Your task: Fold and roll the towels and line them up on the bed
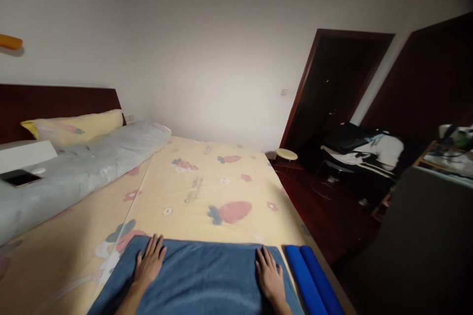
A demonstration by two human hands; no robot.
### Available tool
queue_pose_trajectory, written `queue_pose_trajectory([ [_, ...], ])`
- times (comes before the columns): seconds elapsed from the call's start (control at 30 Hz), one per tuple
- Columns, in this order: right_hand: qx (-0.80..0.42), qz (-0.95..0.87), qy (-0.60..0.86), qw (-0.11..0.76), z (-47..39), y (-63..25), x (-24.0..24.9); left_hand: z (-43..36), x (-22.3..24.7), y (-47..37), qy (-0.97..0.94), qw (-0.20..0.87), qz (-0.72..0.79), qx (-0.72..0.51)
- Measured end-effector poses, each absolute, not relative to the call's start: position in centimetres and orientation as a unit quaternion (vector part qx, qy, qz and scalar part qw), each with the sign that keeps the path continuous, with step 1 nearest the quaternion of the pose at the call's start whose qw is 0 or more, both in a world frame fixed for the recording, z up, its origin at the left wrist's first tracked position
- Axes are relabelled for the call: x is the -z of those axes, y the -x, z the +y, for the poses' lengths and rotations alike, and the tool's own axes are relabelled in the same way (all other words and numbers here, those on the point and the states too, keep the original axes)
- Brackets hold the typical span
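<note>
A dark blue cloth (pixel 210 275) lies spread on the bed, its far edge nearly straight and its near part cut off by the frame. My left hand (pixel 150 261) rests flat near the cloth's far left corner, fingers apart. Near the far right corner, my right hand (pixel 270 273) lies palm down on the cloth with its fingers spread. Neither hand holds anything. Two bright blue rolls (pixel 312 278) lie side by side just right of the cloth, close to the bed's edge.
The bed sheet (pixel 207 177) is yellow with strawberry prints. A grey bundle (pixel 99 160), a pillow (pixel 84 128) and a phone (pixel 20 177) are at the left. Beyond the bed's right edge stand a round stool (pixel 286 154) and a dark cabinet (pixel 417 241).
</note>
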State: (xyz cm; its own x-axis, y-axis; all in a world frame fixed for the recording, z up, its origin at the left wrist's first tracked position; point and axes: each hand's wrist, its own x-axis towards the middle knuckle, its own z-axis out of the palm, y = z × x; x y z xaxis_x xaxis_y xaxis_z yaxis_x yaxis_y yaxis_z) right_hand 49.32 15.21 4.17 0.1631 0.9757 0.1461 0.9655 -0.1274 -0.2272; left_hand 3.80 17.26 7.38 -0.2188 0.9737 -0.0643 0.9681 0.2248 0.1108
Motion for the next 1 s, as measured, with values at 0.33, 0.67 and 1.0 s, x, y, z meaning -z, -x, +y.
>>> queue_pose_trajectory([
  [0.33,0.016,-0.656,0.742,0.138,16.8,-48.2,-3.7,18.2,-6.3,-5.4,-0.658,-0.028,0.747,-0.095],
  [0.67,-0.125,-0.742,0.637,0.167,16.0,-42.0,-5.7,16.5,-4.5,-15.4,-0.792,0.051,0.598,-0.114],
  [1.0,-0.021,-0.673,0.717,0.178,16.4,-46.1,-4.5,17.0,-5.0,-13.9,-0.795,0.096,0.588,-0.119],
])
